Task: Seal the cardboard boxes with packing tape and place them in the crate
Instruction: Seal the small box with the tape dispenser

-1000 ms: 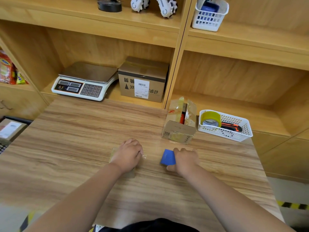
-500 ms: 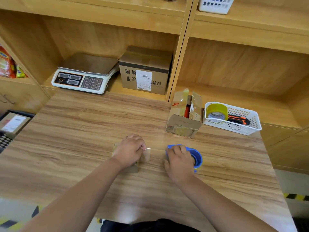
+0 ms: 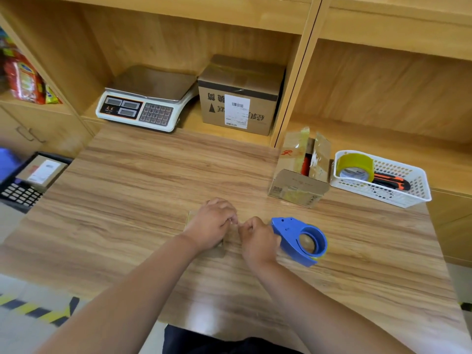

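Head view: a wooden shelf unit (image 3: 301,72) fills the back, and a wood-grain table (image 3: 127,200) runs out from it toward the person. In the left bay stand a taped cardboard carton (image 3: 240,98) with a white label and, just beside it, an electronic scale (image 3: 145,103). At the far left edge, below table level, a black crate (image 3: 18,192) holds a labelled box (image 3: 40,172). On the right a white basket (image 3: 398,198) sits on the low shelf, and just left of it on the table stands a small cardboard box (image 3: 298,185) with its flaps up and scraps of tape on them. Near the middle of the table the left hand (image 3: 210,226) lies knuckles up, fingers curled over a flat cardboard box (image 3: 189,219) and holding it down; only its left edge and near side show. The right hand (image 3: 258,238) is curled with its fingertips meeting the left's at that box's right edge; whether they pinch tape, the box or nothing I cannot tell. A blue tape dispenser (image 3: 298,238) lies on its side against the back of the right hand. In the basket are a yellow tape roll (image 3: 355,166) and an orange-and-black utility knife (image 3: 393,181).
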{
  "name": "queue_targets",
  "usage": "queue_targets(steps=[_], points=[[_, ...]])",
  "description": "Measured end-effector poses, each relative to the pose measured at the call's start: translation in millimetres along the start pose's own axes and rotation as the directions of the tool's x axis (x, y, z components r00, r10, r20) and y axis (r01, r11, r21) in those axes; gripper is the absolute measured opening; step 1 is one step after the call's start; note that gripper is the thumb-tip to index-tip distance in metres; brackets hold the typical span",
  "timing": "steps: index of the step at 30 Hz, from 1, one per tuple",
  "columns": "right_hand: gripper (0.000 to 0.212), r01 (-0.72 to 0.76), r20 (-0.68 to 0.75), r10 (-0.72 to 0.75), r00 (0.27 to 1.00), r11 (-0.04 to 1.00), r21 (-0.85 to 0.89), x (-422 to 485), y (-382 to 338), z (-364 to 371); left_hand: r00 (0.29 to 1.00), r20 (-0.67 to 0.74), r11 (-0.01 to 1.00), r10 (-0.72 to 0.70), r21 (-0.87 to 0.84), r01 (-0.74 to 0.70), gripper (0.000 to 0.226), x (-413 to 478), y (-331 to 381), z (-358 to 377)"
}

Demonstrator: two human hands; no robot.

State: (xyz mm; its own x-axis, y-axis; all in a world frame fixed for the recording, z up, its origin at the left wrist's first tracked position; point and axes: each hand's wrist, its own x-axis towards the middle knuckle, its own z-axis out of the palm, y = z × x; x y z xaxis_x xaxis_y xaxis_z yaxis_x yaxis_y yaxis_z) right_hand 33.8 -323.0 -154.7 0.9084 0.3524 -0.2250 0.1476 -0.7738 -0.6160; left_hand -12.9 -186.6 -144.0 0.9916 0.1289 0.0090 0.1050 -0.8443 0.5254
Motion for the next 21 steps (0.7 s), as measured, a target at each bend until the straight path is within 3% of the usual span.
queue_targets(steps=[2, 4, 7, 9, 14, 21], points=[[0.021, 0.020, -0.026, -0.021, 0.999, 0.999, -0.031, 0, 1, 3, 0.997, 0.058, 0.997, 0.052, 0.059, -0.055, 0.026, 0, -2, -3], [0.020, 0.029, -0.049, -0.031, 0.998, 0.998, -0.053, 1, 1, 5, 0.987, 0.134, 0.960, 0.090, 0.254, -0.122, 0.034, -2, -6, -3], [0.020, 0.044, -0.049, -0.046, 0.998, 0.998, -0.041, 2, 2, 10, 0.998, 0.029, 0.869, -0.049, 0.495, 0.029, 0.058, -12, -7, -3], [0.019, 0.038, -0.029, -0.039, 0.999, 0.998, -0.042, 2, 2, 14, 0.996, -0.032, 0.863, -0.080, 0.498, 0.086, 0.064, -14, -7, 0], [0.015, -0.010, 0.049, 0.012, 0.999, 0.999, -0.038, 0, -3, 25, 0.988, -0.091, 0.926, -0.128, 0.346, 0.152, 0.046, -12, -15, 5], [0.019, -0.094, 0.105, 0.091, 0.990, 0.995, 0.018, -5, -10, 37, 0.988, -0.112, 0.957, -0.104, 0.260, 0.130, 0.037, -12, -14, 3]])
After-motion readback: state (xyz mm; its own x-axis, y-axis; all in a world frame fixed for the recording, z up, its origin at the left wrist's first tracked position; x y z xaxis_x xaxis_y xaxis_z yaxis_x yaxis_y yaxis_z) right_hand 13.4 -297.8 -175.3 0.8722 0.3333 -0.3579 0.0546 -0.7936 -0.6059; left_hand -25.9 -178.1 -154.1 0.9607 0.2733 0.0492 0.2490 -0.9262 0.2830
